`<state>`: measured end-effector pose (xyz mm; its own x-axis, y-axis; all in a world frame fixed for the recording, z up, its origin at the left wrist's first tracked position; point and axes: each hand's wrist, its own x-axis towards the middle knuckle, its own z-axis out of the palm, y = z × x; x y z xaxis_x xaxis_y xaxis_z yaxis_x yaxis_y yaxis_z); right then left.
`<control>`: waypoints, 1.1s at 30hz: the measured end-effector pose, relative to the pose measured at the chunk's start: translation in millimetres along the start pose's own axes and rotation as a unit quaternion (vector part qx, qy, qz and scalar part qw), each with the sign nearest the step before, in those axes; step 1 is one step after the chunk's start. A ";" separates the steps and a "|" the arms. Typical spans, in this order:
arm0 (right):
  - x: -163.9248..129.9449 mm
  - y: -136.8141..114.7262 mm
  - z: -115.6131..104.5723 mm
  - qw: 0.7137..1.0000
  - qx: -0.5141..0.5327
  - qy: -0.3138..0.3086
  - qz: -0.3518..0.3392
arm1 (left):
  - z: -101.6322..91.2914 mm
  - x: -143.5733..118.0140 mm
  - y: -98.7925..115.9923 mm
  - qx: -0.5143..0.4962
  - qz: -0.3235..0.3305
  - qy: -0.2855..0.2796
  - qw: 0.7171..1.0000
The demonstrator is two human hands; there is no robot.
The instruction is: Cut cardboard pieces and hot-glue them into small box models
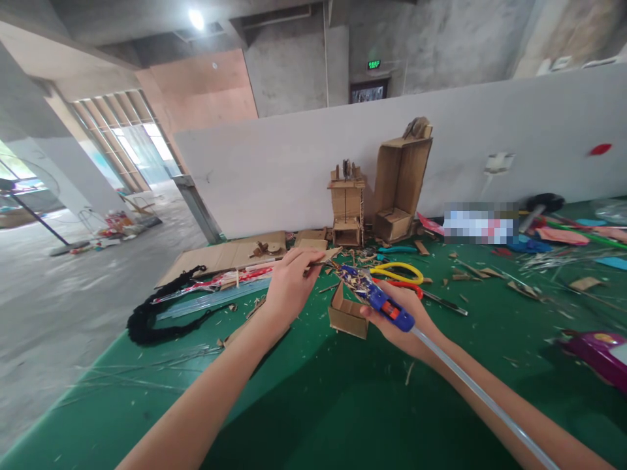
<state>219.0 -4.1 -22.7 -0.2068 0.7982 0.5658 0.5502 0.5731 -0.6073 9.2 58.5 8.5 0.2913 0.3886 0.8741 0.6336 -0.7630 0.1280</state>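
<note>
On green table (313, 405), small cardboard box (347, 316), contents unseen

craft workshop: bare concrete walls, green worktable (313, 391) littered with cardboard models (401, 183), scraps, scissors (396, 271)

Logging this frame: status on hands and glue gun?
Right hand gripping blue glue gun, nozzle toward cardboard strip. Left hand pinching that strip. Small cardboard box and yellow scissors close by.
</note>
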 end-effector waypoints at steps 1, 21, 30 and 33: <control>0.2 -0.2 0.2 1.000 -0.003 0.001 0.004 | 0.7 -0.1 0.3 0.002 -0.003 0.002 1.000; 7.2 5.6 -5.9 0.998 0.010 0.023 0.051 | -1.1 2.4 6.7 -0.016 -0.033 0.003 0.999; 7.1 9.2 -7.9 0.997 0.003 0.028 0.071 | -0.2 2.0 6.0 -0.023 -0.035 0.005 0.999; 7.6 9.4 -8.1 0.996 0.002 0.034 0.078 | 0.0 1.6 5.2 -0.026 -0.040 0.004 0.999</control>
<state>229.2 5.9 -19.6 -0.0641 0.8636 0.5001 0.5682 0.4436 -0.6931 13.0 55.2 10.6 0.2352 0.4457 0.8637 0.6169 -0.7552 0.2216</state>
